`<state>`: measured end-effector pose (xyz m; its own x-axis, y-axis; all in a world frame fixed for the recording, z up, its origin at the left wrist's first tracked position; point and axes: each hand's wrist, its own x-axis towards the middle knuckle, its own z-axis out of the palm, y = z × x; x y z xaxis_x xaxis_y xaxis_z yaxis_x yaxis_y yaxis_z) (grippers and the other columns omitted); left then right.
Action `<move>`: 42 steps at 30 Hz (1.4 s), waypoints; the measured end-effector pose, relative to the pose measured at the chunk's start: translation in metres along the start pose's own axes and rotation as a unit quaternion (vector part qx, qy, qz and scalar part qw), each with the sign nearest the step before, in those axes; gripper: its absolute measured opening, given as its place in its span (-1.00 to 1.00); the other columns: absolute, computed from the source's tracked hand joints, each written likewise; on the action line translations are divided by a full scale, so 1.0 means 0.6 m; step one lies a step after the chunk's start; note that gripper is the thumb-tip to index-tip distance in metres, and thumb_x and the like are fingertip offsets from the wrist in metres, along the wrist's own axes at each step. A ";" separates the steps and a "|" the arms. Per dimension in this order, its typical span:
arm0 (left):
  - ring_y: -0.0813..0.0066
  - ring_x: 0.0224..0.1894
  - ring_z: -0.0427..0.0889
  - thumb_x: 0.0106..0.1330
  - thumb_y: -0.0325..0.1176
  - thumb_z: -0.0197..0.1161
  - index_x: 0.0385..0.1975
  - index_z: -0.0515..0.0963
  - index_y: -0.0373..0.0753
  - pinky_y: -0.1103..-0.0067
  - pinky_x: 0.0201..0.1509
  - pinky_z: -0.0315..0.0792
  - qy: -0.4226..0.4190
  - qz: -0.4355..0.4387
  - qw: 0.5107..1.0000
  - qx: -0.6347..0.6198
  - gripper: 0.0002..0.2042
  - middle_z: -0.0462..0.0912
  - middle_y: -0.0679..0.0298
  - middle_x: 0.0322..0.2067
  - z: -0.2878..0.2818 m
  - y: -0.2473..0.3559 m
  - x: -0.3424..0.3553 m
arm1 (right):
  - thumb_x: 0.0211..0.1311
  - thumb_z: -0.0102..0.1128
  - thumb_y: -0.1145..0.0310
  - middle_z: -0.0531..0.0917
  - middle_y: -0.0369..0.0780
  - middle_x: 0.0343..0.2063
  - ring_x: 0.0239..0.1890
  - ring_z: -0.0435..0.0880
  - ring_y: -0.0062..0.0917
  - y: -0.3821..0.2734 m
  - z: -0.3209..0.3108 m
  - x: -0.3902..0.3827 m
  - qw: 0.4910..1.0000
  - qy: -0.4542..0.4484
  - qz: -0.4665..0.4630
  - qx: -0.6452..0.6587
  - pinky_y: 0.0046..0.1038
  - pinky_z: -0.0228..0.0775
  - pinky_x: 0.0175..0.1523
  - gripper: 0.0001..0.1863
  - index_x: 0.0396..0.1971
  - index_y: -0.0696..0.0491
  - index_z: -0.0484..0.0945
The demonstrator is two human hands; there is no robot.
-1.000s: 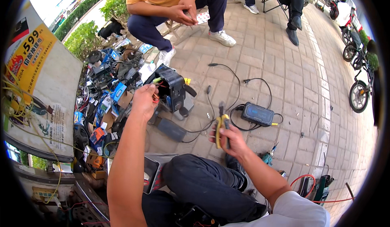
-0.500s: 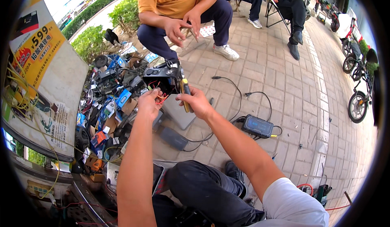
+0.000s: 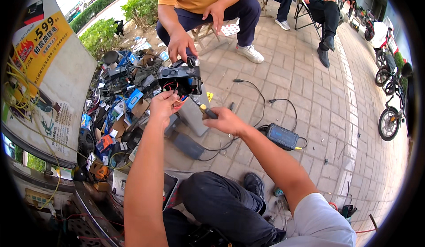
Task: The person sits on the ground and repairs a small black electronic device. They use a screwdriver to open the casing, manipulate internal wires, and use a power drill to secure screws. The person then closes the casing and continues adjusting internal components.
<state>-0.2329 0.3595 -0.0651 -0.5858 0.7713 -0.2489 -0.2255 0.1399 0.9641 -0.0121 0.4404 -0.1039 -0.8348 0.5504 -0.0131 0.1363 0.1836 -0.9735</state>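
Note:
An open black housing (image 3: pixel 180 72) with a grey panel on top stands ahead of me, tilted so its wire-filled inside faces my hands. My left hand (image 3: pixel 163 106) is closed in a pinch on thin red and orange wires (image 3: pixel 179 102) at its lower edge. In my right hand (image 3: pixel 225 121) is a screwdriver (image 3: pixel 206 110) with a yellow-and-black handle; its thin shaft points up and left toward the housing. Across from me, a seated person in an orange shirt has one hand (image 3: pixel 180 44) on top of the housing. Beneath it lies a grey flat-sided case (image 3: pixel 195 118).
A heap of boxes, cables and parts (image 3: pixel 126 92) spreads at left beside a sign panel (image 3: pixel 57 83). A blue-black charger (image 3: pixel 281 136) with cords lies right on the brick paving. Nearer sits a dark grey power brick (image 3: pixel 188 146). Two more people sit behind; bikes (image 3: pixel 389 123) stand far right.
The screwdriver has swung from upright to pointing at the housing. The other person's hand has come down onto the housing's top. My left hand keeps its pinch on the wires.

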 end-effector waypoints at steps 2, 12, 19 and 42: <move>0.51 -0.30 0.64 0.33 -0.46 0.25 -0.08 0.58 -0.35 0.51 -0.20 0.58 0.018 0.020 0.999 0.039 -0.79 0.65 0.27 -0.29 -0.001 0.000 -0.005 | 0.11 0.31 0.28 0.65 -0.28 -0.39 -0.34 0.54 -0.62 -0.037 -0.009 0.016 0.997 -0.039 0.066 0.009 -0.51 0.41 -0.21 -0.68 -0.19 0.16 0.65; 0.51 -0.39 0.67 0.25 -0.47 0.28 -0.16 0.64 -0.44 0.58 -0.30 0.51 0.043 0.131 0.974 0.177 -0.78 0.71 0.20 -0.39 -0.007 -0.007 0.005 | 0.08 0.30 0.29 0.70 -0.18 -0.20 -0.11 0.59 -0.51 -0.043 -0.018 0.083 0.992 -0.111 0.041 -0.045 -0.47 0.40 0.05 -0.62 -0.12 0.18 0.65; 0.54 -0.42 0.64 0.27 -0.51 0.24 -0.17 0.62 -0.48 0.63 -0.34 0.47 0.053 0.205 0.912 0.351 -0.80 0.67 0.21 -0.45 0.000 0.003 0.002 | 0.15 0.29 0.23 0.65 -0.24 -0.34 -0.25 0.60 -0.55 -0.050 -0.024 0.089 0.988 -0.125 0.078 -0.050 -0.48 0.45 -0.17 -0.67 -0.20 0.16 0.62; 0.31 -0.42 0.71 0.26 -0.41 0.27 -0.19 0.65 -0.41 0.46 -0.27 0.51 0.075 0.201 0.911 0.353 -0.78 0.71 0.04 -0.46 0.010 0.006 -0.001 | 0.19 0.29 0.20 0.56 -0.30 -0.41 -0.32 0.48 -0.61 -0.045 -0.015 0.095 0.986 -0.135 0.089 -0.047 -0.50 0.31 -0.31 -0.69 -0.24 0.15 0.59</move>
<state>-0.2285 0.3631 -0.0611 -0.6217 0.7626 0.1787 0.5563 0.2694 0.7861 -0.0586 0.4740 -0.0765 -0.9030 0.3463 -0.2543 0.3314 0.1848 -0.9252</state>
